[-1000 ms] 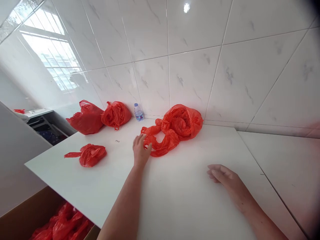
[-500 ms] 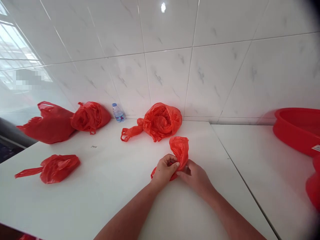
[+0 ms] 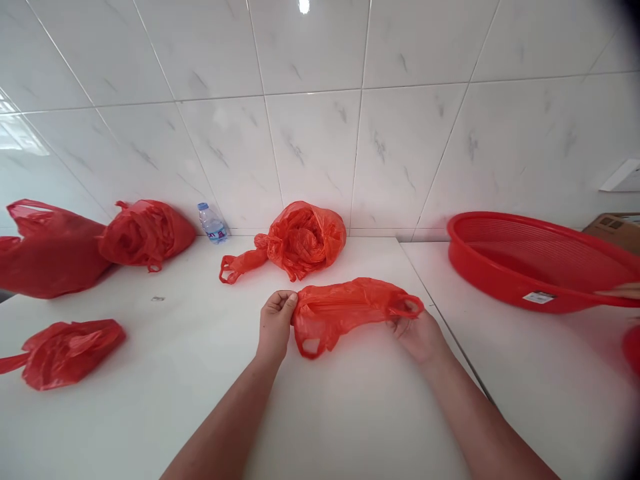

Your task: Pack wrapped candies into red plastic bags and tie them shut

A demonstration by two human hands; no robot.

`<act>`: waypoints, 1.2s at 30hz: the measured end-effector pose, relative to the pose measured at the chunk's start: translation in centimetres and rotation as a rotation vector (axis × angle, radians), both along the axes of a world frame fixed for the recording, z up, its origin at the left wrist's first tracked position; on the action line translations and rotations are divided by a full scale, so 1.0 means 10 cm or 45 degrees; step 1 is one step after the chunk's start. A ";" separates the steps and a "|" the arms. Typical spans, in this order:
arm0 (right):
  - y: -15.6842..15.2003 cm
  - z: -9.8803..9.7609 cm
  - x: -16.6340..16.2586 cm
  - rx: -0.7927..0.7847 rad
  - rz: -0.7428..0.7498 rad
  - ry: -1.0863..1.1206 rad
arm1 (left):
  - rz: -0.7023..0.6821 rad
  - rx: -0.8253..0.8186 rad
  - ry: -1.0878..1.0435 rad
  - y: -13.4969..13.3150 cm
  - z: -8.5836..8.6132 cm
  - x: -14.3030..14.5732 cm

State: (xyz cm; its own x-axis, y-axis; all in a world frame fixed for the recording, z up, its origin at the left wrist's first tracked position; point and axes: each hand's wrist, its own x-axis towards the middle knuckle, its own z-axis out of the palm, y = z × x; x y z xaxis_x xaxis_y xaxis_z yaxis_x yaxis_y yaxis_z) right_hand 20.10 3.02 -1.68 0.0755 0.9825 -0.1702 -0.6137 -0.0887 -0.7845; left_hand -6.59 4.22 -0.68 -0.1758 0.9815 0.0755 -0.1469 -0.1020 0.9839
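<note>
A thin red plastic bag (image 3: 345, 310) is stretched sideways just above the white table (image 3: 200, 373). My left hand (image 3: 275, 323) pinches its left end, fingers closed on the plastic. My right hand (image 3: 417, 333) grips the bag's right end, with a handle loop over the fingers. A second handle loop hangs down under the left part of the bag. Behind it, against the tiled wall, lies a bulging red bag (image 3: 300, 240) stuffed with more red plastic.
Two full red bags (image 3: 145, 233) (image 3: 45, 250) lie at the back left, and a small crumpled one (image 3: 65, 350) at the front left. A small water bottle (image 3: 213, 225) stands by the wall. A large red basin (image 3: 540, 263) sits on the right, a cardboard box (image 3: 615, 230) behind it.
My left hand pulled one bag from the pile. Both hands bunched it in front of me, then drew apart and stretched it out. The view has turned right, revealing the red basin.
</note>
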 end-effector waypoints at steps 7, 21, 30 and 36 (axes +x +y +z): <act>0.00 0.03 0.02 0.137 -0.011 0.132 | -0.128 -0.157 -0.076 0.01 -0.05 0.06; -0.27 0.17 -0.60 0.254 0.175 -0.905 | -0.049 1.103 1.149 -0.28 0.01 0.31; -0.30 0.35 -0.25 0.142 0.343 -1.275 | -0.099 0.224 0.846 -0.11 -0.03 0.20; -0.21 0.35 0.09 0.216 -0.265 -1.960 | 0.043 -0.139 0.379 0.01 0.02 0.03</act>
State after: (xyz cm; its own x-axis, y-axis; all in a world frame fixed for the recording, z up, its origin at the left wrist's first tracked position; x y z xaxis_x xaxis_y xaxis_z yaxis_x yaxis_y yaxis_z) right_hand 21.05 0.91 1.80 0.1986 0.9319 0.3035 0.7694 0.0436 -0.6372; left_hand -6.24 4.28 -0.43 -0.1944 0.9807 0.0232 0.1505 0.0064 0.9886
